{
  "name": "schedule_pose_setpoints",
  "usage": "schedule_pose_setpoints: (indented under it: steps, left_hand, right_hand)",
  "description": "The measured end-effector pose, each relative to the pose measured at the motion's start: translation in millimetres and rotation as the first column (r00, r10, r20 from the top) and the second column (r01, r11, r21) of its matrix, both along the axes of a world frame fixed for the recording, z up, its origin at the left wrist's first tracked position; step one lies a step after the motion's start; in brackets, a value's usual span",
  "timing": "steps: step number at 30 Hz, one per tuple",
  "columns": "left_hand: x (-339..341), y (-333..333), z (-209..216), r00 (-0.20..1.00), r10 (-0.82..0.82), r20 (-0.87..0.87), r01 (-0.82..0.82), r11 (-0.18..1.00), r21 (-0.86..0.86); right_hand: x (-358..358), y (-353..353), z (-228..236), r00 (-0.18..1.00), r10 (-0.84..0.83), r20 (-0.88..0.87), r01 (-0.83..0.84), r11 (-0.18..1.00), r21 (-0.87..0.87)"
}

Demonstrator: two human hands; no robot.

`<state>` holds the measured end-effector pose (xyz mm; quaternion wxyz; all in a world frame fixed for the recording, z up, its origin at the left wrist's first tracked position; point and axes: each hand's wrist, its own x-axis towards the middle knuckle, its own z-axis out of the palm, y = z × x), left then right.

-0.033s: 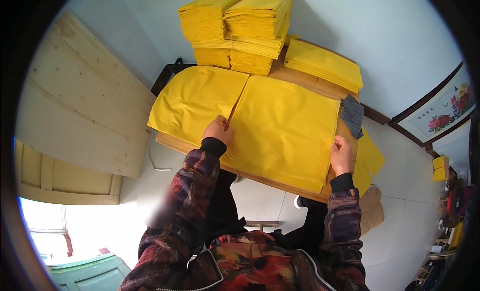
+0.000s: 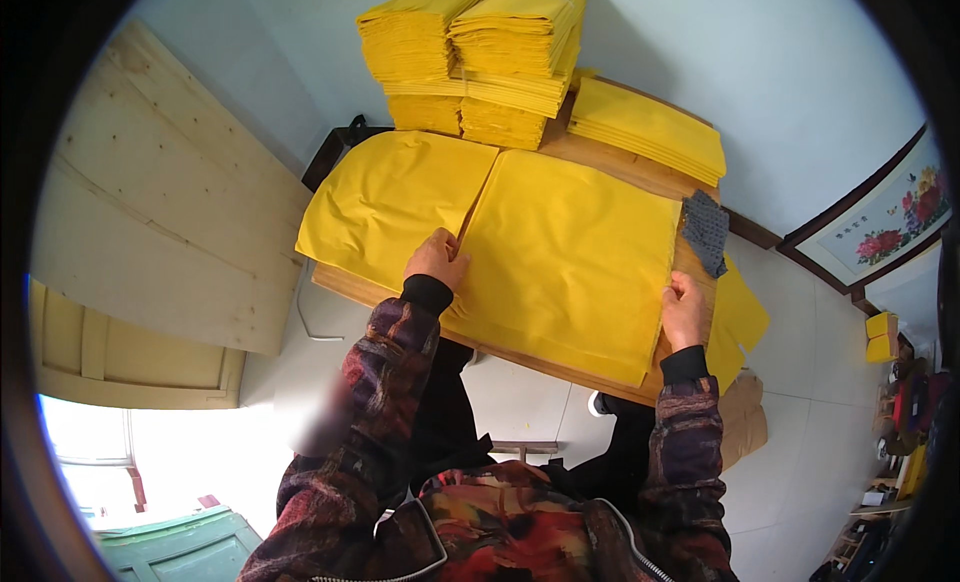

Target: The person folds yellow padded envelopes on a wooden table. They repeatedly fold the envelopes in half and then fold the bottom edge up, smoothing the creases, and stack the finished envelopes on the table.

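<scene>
A large yellow sheet, paper or thin cloth, lies flat on the wooden table. Its left edge is pinched by my left hand, fingers closed. At its right edge my right hand is closed too, thumb against the curled fingers. Left of this sheet, a second yellow sheet, slightly wrinkled, meets it along a narrow slanting gap. Beside the right edge, farther back than my right hand, rests a grey knitted cloth.
Tied stacks of folded yellow sheets rise at the table's back. A lower yellow pile sits back right. A plywood board leans at the left. More yellow material and brown paper lie beyond the table's right side.
</scene>
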<state>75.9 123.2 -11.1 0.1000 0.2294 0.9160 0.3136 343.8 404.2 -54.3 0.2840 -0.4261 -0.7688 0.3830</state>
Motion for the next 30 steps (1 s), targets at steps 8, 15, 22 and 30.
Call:
schedule_pose_setpoints:
  steps: [8, 15, 22, 30]
  left_hand:
    - [-3.3, 2.2, -15.1, 0.993, -0.026, -0.115, 0.029, 0.999, 0.022]
    - [-6.8, 1.5, -19.3, 0.998, 0.009, -0.061, -0.007, 1.0, 0.025]
    - [-9.4, 0.1, -27.8, 0.987, 0.004, -0.163, 0.008, 0.997, 0.076]
    - [-14.0, 0.4, -29.4, 0.992, 0.007, -0.129, 0.0, 0.999, 0.049]
  right_hand:
    - [-1.3, 5.4, -5.8, 1.0, 0.027, 0.006, -0.027, 0.999, 0.035]
    - [-1.0, 1.6, -0.9, 0.999, 0.033, -0.006, -0.033, 0.999, 0.032]
    - [-3.2, 0.3, -0.7, 0.999, 0.038, -0.002, -0.038, 0.998, 0.045]
    - [-4.1, -8.6, 10.4, 1.0, 0.017, 0.018, -0.019, 0.996, 0.093]
